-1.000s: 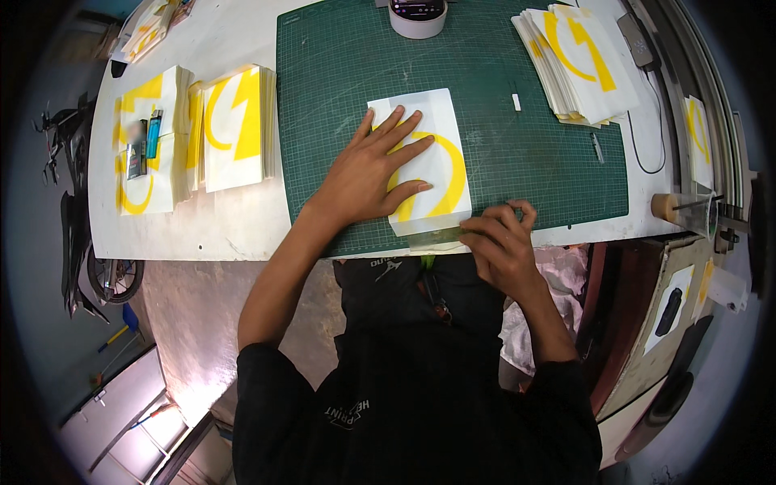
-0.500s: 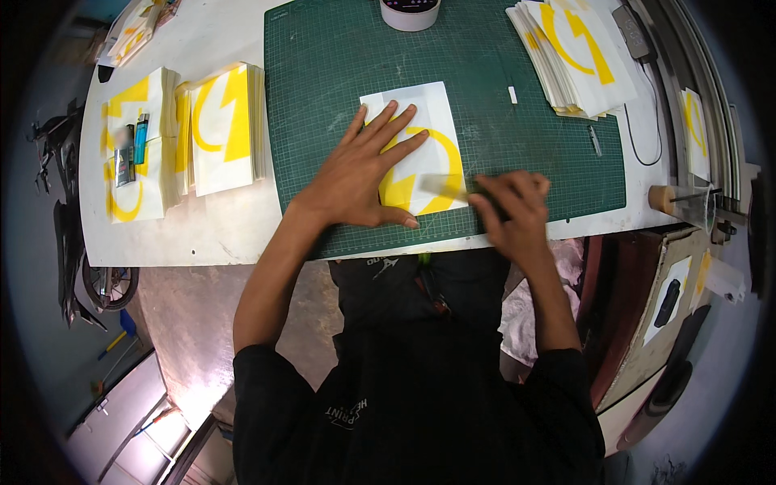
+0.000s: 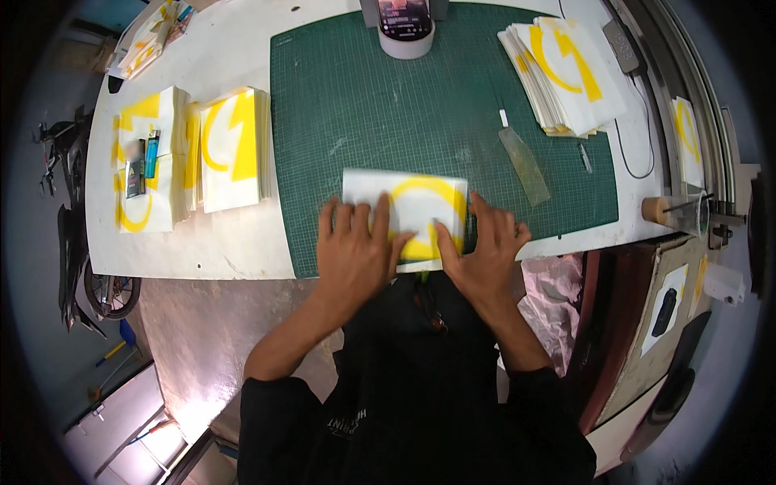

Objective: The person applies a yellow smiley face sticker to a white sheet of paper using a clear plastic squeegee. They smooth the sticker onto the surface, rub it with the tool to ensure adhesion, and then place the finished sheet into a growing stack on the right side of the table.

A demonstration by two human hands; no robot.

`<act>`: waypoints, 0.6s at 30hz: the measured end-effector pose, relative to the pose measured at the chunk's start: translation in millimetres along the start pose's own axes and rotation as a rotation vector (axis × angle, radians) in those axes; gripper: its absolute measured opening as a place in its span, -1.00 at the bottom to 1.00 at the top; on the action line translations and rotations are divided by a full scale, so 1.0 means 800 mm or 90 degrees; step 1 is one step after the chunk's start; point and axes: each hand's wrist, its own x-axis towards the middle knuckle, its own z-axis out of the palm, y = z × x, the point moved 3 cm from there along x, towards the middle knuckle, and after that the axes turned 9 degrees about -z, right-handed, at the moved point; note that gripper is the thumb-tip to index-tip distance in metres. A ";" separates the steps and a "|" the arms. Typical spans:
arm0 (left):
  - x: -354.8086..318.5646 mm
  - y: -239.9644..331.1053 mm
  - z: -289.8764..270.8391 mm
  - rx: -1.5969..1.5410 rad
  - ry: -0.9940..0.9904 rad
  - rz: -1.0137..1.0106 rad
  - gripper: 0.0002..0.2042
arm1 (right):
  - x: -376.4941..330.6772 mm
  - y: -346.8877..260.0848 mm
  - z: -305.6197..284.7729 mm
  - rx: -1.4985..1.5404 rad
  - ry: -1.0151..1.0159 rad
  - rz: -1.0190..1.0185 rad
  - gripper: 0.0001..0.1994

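Note:
A folded white paper [image 3: 428, 202] with a yellow curved print lies across the near edge of the green cutting mat [image 3: 364, 97], slightly blurred. My left hand [image 3: 356, 246] grips its left side, thumb on top near the lower edge. My right hand [image 3: 485, 246] holds the right side, thumb over the front and fingers along the edge. What the fingers do beneath the paper is hidden. To the right, a flat, translucent yellowish strip [image 3: 525, 168] rests on the mat, apart from my hands. A small white piece [image 3: 503, 118] touches its far end.
Stacks of yellow-printed white papers stand at left [image 3: 234, 149] and far right [image 3: 562, 73]. A lighter [image 3: 152, 153] lies on the leftmost stack [image 3: 168, 194]. A phone [image 3: 406, 18] sits on a round white stand [image 3: 408, 45] at the back. A plastic cup [image 3: 687, 213] is by the right edge.
The paper has been turned and brought nearer to me. My right hand has let go of the flat strip, now on the mat, and both hands have moved to the paper's sides.

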 end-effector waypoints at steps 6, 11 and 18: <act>0.014 -0.006 -0.040 -0.218 0.176 0.026 -0.50 | 0.026 0.016 -0.003 0.339 0.088 -0.062 -0.54; 0.020 -0.071 -0.032 -0.551 0.072 -0.142 -0.74 | 0.073 0.038 -0.040 0.311 0.129 -0.144 -0.67; -0.007 -0.089 -0.046 -0.360 0.135 -0.177 -0.49 | 0.108 0.157 -0.065 0.172 0.077 0.058 -0.71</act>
